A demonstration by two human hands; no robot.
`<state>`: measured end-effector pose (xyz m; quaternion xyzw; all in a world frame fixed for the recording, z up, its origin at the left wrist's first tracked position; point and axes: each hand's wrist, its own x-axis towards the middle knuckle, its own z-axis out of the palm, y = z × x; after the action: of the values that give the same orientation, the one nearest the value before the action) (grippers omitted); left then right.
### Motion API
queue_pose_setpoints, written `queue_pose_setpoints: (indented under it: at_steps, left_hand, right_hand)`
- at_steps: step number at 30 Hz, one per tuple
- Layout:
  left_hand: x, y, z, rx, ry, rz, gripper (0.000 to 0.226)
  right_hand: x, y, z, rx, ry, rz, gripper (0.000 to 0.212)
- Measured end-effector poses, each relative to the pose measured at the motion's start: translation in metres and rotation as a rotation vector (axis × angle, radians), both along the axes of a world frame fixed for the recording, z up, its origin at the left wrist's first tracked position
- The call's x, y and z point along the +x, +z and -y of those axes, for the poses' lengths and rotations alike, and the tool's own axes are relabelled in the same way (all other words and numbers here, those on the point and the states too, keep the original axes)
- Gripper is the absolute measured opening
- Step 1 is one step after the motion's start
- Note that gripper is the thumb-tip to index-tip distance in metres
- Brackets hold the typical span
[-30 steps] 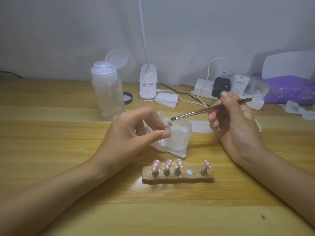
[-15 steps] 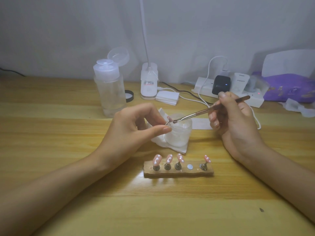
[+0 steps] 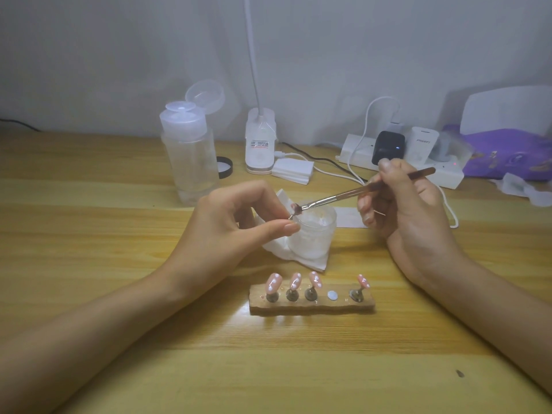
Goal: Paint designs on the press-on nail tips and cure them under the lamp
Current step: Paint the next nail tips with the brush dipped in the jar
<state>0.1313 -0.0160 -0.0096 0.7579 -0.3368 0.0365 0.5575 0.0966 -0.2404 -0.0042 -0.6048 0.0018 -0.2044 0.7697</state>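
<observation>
My left hand [image 3: 236, 225] pinches a small metal nail stand with a pink nail tip [image 3: 295, 208] on top, held over a small clear jar [image 3: 312, 234]. In my right hand [image 3: 403, 210] is a thin nail brush [image 3: 358, 192], gripped by the fingers; its tip touches the pink nail tip. In front of me a wooden holder [image 3: 312, 303] carries several pink nail tips with white dots [image 3: 294, 280] on metal stands. One round magnet spot [image 3: 332, 295] on the holder stands bare.
A white tissue [image 3: 298, 258] lies under the jar. A clear pump bottle [image 3: 189, 153] with its lid open stands at the back left. Behind are a white lamp base [image 3: 260, 144], a power strip [image 3: 418, 162] with plugs and cables, and a purple pack [image 3: 507, 153].
The brush tip has moved left onto the nail tip held by my left hand. Both hands otherwise stay in place over the jar.
</observation>
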Motion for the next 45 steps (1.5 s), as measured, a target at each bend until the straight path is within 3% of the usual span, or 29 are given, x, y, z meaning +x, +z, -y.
queue_pose_setpoints:
  at_steps: [14,18,45]
  left_hand:
    - [-0.0011,0.0012,0.0002,0.0,0.006,-0.002,0.016]
    - [-0.0012,0.0004,-0.0003,0.004,0.007,0.011,0.017]
    - [-0.0004,-0.0003,-0.0006,0.0,0.002,0.031,0.014]
  right_hand:
    - [-0.0005,0.0018,0.0007,0.09,-0.01,0.015,0.032]
    - [0.0004,0.0004,-0.0009,0.002,-0.006,-0.004,0.03]
    - [-0.0012,0.001,-0.001,0.056,0.009,-0.001,0.03]
